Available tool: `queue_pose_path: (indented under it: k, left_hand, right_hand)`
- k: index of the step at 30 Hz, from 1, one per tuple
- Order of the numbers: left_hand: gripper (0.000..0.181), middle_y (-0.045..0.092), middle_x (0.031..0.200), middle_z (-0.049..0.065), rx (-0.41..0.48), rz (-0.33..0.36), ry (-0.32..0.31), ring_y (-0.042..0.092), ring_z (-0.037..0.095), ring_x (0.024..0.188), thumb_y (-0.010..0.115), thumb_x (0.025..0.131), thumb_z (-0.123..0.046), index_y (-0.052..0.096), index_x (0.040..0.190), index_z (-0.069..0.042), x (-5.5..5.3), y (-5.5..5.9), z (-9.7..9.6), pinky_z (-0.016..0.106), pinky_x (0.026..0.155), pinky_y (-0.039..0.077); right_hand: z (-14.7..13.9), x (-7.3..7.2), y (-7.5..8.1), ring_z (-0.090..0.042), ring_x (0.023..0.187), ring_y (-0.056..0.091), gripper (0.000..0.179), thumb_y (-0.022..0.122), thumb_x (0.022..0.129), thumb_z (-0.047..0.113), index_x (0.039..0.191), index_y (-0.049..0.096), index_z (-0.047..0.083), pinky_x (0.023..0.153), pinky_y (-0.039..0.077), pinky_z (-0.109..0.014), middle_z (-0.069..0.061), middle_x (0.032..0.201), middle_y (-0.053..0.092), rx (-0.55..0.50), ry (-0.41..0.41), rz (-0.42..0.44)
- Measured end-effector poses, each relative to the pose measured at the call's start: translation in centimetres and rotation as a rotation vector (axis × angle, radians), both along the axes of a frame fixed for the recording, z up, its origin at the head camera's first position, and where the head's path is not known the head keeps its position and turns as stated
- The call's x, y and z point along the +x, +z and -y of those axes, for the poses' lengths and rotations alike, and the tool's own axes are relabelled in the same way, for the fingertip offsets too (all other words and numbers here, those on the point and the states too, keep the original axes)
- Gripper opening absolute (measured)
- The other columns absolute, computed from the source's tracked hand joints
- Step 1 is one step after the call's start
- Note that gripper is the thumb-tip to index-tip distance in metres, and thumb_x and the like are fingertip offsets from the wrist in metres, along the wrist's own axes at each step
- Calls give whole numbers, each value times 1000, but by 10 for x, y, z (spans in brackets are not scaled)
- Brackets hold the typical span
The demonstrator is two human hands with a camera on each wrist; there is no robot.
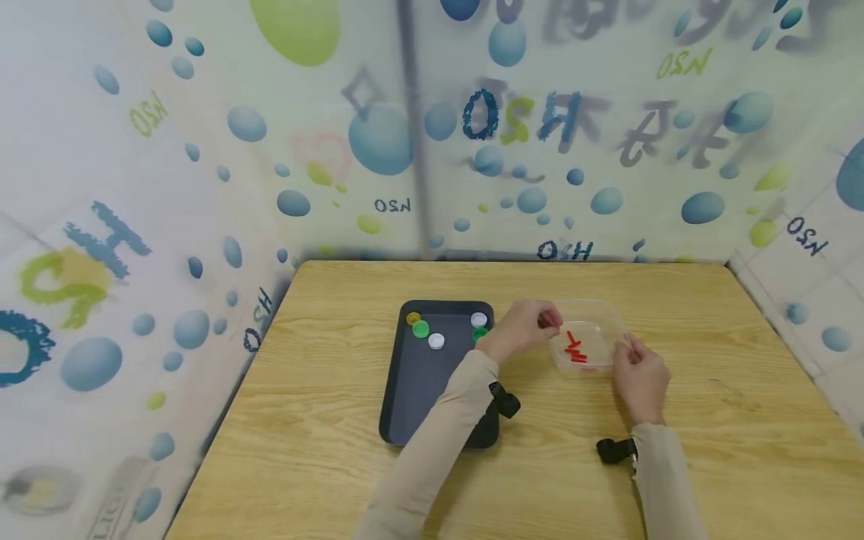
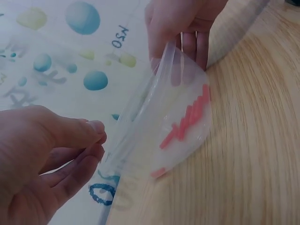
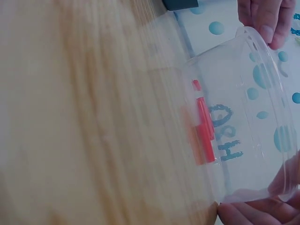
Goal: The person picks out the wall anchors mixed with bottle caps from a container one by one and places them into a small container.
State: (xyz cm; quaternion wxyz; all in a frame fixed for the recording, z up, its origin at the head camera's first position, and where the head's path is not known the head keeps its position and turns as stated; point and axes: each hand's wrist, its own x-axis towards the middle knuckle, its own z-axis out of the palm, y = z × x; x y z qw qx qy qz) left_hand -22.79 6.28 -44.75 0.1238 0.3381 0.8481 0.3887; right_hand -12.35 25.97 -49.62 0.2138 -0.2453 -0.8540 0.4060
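Observation:
A clear plastic container [image 1: 610, 311] rests on the wooden table, with several short red sticks [image 1: 577, 357] lying in its bottom. My right hand [image 1: 643, 379] holds its right rim, thumb and fingers bent over the edge; in the left wrist view the right hand [image 2: 187, 23] shows at the far end of that rim. Over the left rim hovers my left hand [image 1: 529, 328], thumb and fingertips close together. The left wrist view shows this hand [image 2: 51, 157] right beside the rim, with nothing visible between its fingers.
Left of the container lies a dark tray [image 1: 421, 390], partly covered by my left forearm. Round caps sit toward its far end, including a yellow cap [image 1: 413, 319], a light green cap [image 1: 421, 329] and a white cap [image 1: 436, 341]. A patterned wall stands behind the table.

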Motion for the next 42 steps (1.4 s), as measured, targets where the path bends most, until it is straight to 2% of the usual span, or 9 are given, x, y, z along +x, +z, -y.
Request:
queue_pose_path:
  k: [6,13,20,23,25,28,31,37,42]
  left_hand:
    - [7,69,90,-1,46,-11,19,61,4,79,69,97,-11,71,102,-7,0,-5,19,13,70,49]
    - [10,69,93,1,48,-14,96,61,8,82,69,97,-12,71,104,-6,-2,-3,41,16,72,50]
    - [13,71,96,3,64,-16,117,63,9,84,69,97,-11,72,107,-3,-6,-1,61,17,73,52]
    - [14,71,96,3,90,-6,133,64,10,84,69,97,-10,72,108,-2,-7,-4,69,18,74,53]
    - [14,71,97,4,98,-8,145,64,11,85,69,97,-10,72,108,-2,-7,-7,74,19,75,54]
    - [15,72,98,4,97,-18,151,66,11,87,69,97,-11,72,109,-2,-7,-9,80,20,77,54]
    - [16,72,99,5,91,-30,156,67,13,88,69,97,-11,73,109,-2,-6,-9,84,21,79,55]
    - [14,73,97,5,84,-13,187,67,13,86,69,96,-10,73,108,-2,-6,-13,95,23,78,54]
    - [12,72,97,1,45,10,216,65,10,85,69,97,-14,73,107,-7,-4,-15,103,22,75,53]
  right_hand:
    - [0,1,-1,11,73,49,41,55,99,24,129,68,-2,56,33,-3,-22,113,73,14,-9,7]
    - [1,1,2,-34,99,70,43,53,99,24,131,65,-2,58,30,-2,-22,118,71,14,-7,15]
    - [3,1,3,-36,106,68,43,53,100,23,132,65,-2,59,29,-1,-20,123,69,1,-3,17]
    - [3,1,3,-29,97,70,43,53,99,24,131,65,-2,58,30,-2,-20,122,70,6,-4,16]
    - [2,1,3,-11,84,68,43,54,99,24,131,66,-2,58,31,-3,-20,121,70,6,-6,15]
    - [1,1,4,16,70,47,43,53,100,26,131,66,0,58,32,-4,-20,119,71,-3,-9,30]
    - [0,2,5,21,70,40,43,53,100,27,131,66,0,57,33,-4,-21,120,71,-17,-15,45]
    - [3,1,6,-22,98,67,45,51,101,27,134,64,0,58,32,-4,-20,126,69,-34,-13,85]
    - [3,1,4,-33,110,66,45,50,102,28,137,62,1,59,32,-4,-18,130,67,-38,-2,87]
